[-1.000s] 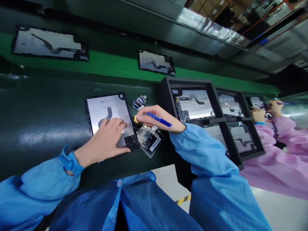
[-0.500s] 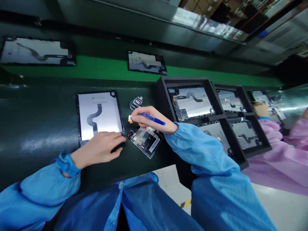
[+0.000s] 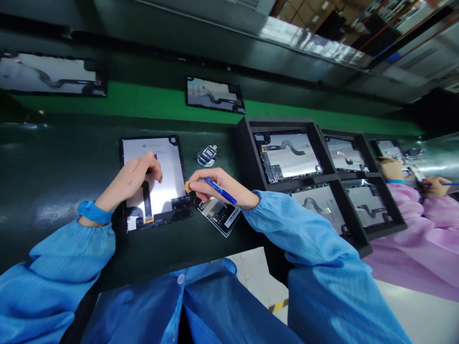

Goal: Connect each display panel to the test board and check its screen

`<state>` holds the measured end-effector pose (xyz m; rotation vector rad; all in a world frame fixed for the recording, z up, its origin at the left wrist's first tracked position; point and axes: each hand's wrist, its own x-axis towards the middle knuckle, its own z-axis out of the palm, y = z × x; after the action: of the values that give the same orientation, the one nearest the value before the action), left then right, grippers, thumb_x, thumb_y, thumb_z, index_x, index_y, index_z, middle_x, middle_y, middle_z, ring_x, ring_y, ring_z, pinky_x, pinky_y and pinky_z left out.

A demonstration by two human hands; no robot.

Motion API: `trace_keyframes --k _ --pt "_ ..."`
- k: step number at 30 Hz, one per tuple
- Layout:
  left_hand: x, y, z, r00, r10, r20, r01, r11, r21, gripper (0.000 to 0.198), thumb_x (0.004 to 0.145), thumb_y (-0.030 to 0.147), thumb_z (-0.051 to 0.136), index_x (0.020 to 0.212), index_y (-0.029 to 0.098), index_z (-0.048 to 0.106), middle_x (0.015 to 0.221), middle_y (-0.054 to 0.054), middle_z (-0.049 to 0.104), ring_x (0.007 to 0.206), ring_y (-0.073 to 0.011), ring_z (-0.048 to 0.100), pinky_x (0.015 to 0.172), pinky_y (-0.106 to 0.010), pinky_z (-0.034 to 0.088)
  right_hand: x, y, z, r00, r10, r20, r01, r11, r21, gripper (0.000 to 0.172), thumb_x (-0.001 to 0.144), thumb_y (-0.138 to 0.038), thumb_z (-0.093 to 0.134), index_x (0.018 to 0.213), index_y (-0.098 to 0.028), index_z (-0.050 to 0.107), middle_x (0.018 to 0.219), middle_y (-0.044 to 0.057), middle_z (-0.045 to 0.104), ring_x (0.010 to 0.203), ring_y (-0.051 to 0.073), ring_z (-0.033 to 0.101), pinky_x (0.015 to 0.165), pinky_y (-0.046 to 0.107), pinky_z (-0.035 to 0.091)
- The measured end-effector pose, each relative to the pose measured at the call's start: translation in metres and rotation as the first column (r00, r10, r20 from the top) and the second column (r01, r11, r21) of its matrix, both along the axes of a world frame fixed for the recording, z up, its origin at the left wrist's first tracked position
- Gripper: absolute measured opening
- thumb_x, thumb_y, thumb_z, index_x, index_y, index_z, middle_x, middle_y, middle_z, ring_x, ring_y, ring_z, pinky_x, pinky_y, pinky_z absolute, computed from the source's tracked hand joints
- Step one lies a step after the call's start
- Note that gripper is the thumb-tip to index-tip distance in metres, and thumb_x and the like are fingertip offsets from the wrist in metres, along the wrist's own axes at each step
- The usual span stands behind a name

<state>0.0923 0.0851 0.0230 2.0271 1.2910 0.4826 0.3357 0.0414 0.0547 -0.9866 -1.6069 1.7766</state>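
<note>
A tablet panel (image 3: 168, 172) with a silver back and a black flex cable lies on the dark green bench in front of me. My left hand (image 3: 134, 179) rests on its left half, fingers curled over the cable near the top. My right hand (image 3: 211, 187) is closed on a blue pen (image 3: 219, 190) and pinches a small yellow-tipped piece (image 3: 186, 186) at the panel's right edge. Just under that hand lies a small circuit board with a barcode label (image 3: 220, 215).
A small clear-wrapped part (image 3: 207, 155) sits beyond my right hand. A black tray (image 3: 251, 157) with several compartments holding panels stands to the right. Two more panels (image 3: 215, 94) lie on the green belt behind. A person in a pink sleeve (image 3: 423, 210) works at far right.
My left hand has moved from the panel's lower right corner up onto the flex cable on its left half. My right hand has shifted slightly left and down toward the panel's edge.
</note>
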Motion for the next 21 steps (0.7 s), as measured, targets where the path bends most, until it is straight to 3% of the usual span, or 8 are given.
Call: trace_keyframes --k 4,6,9,12,14,15,19,21 --pt "0.002 0.008 -0.009 0.982 0.187 -0.033 -0.179 0.969 0.171 0.041 0.098 0.034 0.025 0.097 0.015 0.062 0.111 -0.017 0.061 0.117 -0.0317 0.051 0.108 -0.051 0.033 -0.001 0.001 -0.001 0.994 0.074 0.084 -0.075 0.997 0.014 0.029 0.094 -0.041 0.063 0.087 -0.014 0.065 0.057 -0.005 0.054 0.052 0.007 0.046 0.056 0.022 0.039" --pt "0.005 0.012 -0.015 0.969 0.234 -0.075 -0.217 0.957 0.191 0.04 0.097 0.034 0.028 0.097 0.013 0.062 0.109 -0.019 0.058 0.121 -0.036 0.046 0.11 -0.055 0.028 -0.001 0.001 -0.002 0.986 0.116 0.122 -0.119 0.993 0.017 0.033 0.093 -0.046 0.063 0.088 -0.013 0.066 0.058 -0.004 0.056 0.054 0.007 0.048 0.057 0.022 0.039" --pt "0.007 0.011 -0.012 0.97 0.224 -0.097 -0.213 0.97 0.114 0.045 0.098 0.038 0.026 0.078 0.016 0.061 0.099 -0.017 0.058 0.112 -0.035 0.05 0.106 -0.056 0.031 -0.002 0.002 -0.003 0.979 0.139 0.147 -0.145 0.989 0.025 0.037 0.093 -0.05 0.062 0.087 -0.014 0.065 0.058 -0.004 0.056 0.054 0.008 0.047 0.057 0.022 0.039" --pt "0.006 0.003 0.003 0.994 0.105 -0.003 -0.105 0.989 -0.107 0.058 0.101 0.044 0.014 0.065 0.02 0.053 0.088 -0.012 0.066 0.089 -0.0257 0.058 0.09 -0.045 0.045 -0.002 0.002 -0.004 0.983 0.115 0.142 -0.122 0.992 0.044 0.036 0.094 -0.049 0.061 0.086 -0.014 0.064 0.059 -0.003 0.058 0.055 0.008 0.048 0.058 0.022 0.039" --pt "0.004 -0.001 0.011 0.995 0.078 0.064 -0.065 0.981 -0.184 0.059 0.101 0.046 0.009 0.066 0.021 0.05 0.086 -0.009 0.069 0.081 -0.022 0.06 0.08 -0.039 0.048 -0.003 0.002 -0.004 0.986 0.1 0.137 -0.109 0.993 0.054 0.035 0.095 -0.048 0.06 0.086 -0.014 0.064 0.06 -0.003 0.059 0.055 0.008 0.048 0.057 0.022 0.04" --pt "0.004 -0.002 0.013 0.993 0.099 0.064 -0.088 0.985 -0.15 0.056 0.102 0.044 0.012 0.071 0.02 0.053 0.09 -0.01 0.069 0.086 -0.0227 0.061 0.084 -0.04 0.047 -0.003 0.002 -0.004 0.986 0.1 0.135 -0.108 0.993 0.056 0.034 0.095 -0.047 0.06 0.087 -0.014 0.065 0.06 -0.003 0.059 0.055 0.008 0.048 0.057 0.022 0.04" --pt "0.008 0.005 0.001 0.961 0.247 -0.122 -0.214 0.948 0.235 0.042 0.101 0.033 0.026 0.11 0.009 0.06 0.121 -0.019 0.055 0.122 -0.0321 0.045 0.11 -0.052 0.03 -0.003 0.002 -0.002 0.984 0.124 0.129 -0.131 0.99 0.049 0.032 0.096 -0.044 0.06 0.089 -0.013 0.066 0.061 -0.003 0.059 0.056 0.008 0.049 0.058 0.021 0.04" --pt "0.011 0.011 -0.008 0.947 0.269 -0.175 -0.215 0.937 0.275 0.046 0.1 0.032 0.025 0.113 0.004 0.059 0.123 -0.023 0.05 0.125 -0.0358 0.041 0.11 -0.055 0.029 -0.003 0.001 -0.002 0.982 0.132 0.132 -0.139 0.989 0.045 0.032 0.096 -0.043 0.06 0.09 -0.013 0.066 0.061 -0.003 0.059 0.056 0.007 0.049 0.058 0.021 0.04"
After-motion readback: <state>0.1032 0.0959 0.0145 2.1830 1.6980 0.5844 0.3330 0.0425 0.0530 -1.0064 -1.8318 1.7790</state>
